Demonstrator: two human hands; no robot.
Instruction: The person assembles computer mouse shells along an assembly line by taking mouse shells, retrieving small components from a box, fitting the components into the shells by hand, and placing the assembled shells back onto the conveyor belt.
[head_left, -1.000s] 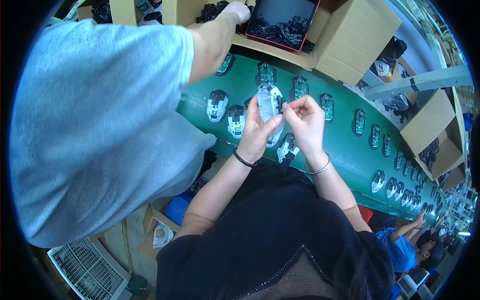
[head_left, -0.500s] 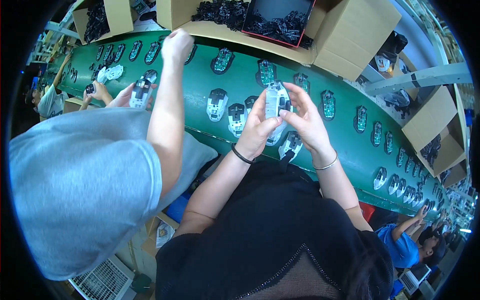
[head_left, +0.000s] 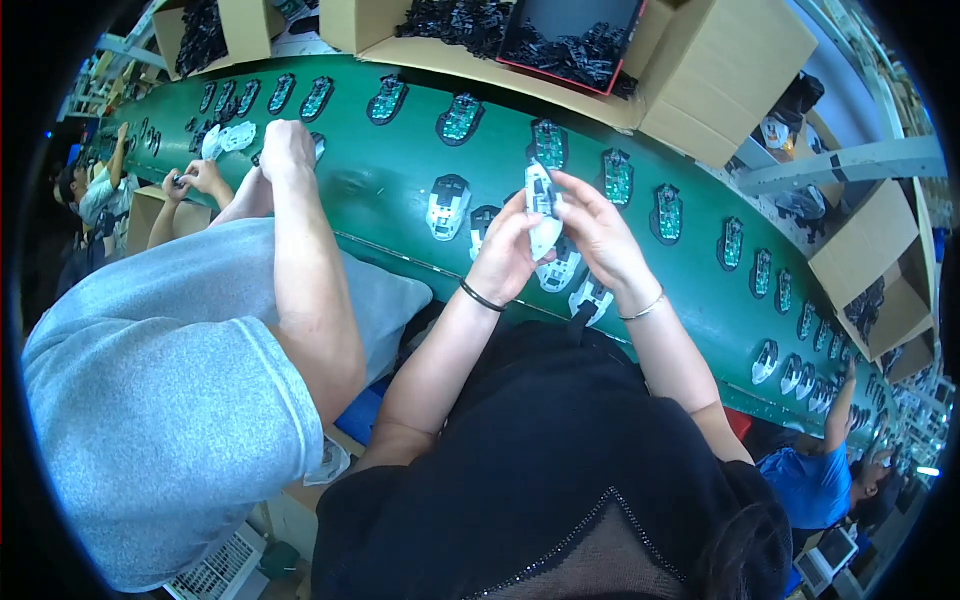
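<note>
- Since 0.5 s ago, the held shell (head_left: 543,212) has turned from showing its hollow side to a narrower, edge-on view; the neighbour's hand (head_left: 287,147) has drawn back over the neighbour's near side of the bench (head_left: 400,185).
- Left hand (head_left: 510,250): thumb and fingers closed on the held shell's left side, toward its lower end.
- Right hand (head_left: 598,228): fingers curled round the right side and upper end, gripping; exact fingertip contact partly hidden.
- Position: held shell raised above the bench, between the 2 hands, upper end pointing away from the wearer.
- State of work, judged: 1 piece in hand, handling unfinished. Whether a black part sits inside cannot be told at this angle.
- At least 4 spare shells (head_left: 448,207) lie near the wearer, dark pieces already on them. Boards (head_left: 667,212) rest in a row beyond, uncovered; by that look, much remains.
- Materials: held shell pale, smooth, probably moulded plastic, rounded at the lower end, grey detail above. Boards green, studded, on dark oval bases. Bench flat green with a slight sheen.
- Box (head_left: 735,75): plain brown cardboard, flap folded out. Inside, a red-edged tray (head_left: 580,12) and loose black parts (head_left: 450,25), glossy, jagged, tangled.
</note>
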